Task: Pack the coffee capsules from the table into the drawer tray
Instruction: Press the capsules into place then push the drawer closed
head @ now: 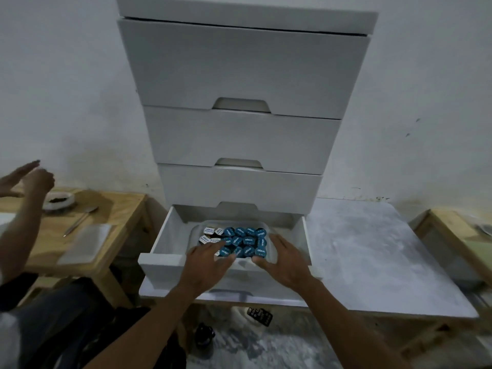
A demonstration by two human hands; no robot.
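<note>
The bottom drawer (162,237) of a white drawer unit is pulled out. Inside it sits a clear plastic tray (274,234) filled with several blue-lidded coffee capsules (249,239) and a few white-lidded capsules (209,230) at its left. My left hand (206,265) rests over the tray's near left edge, fingers spread and touching the nearest capsules. My right hand (282,259) lies against the tray's near right side, fingers apart. Neither hand clearly holds a capsule.
The white drawer unit (242,75) stands against the wall with three shut drawers above. A grey-white table (372,249) lies to the right. At left, a wooden table (117,209) carries a bowl (60,199), a spoon (80,219) and a clear lid; another person's hands (29,177) hover there.
</note>
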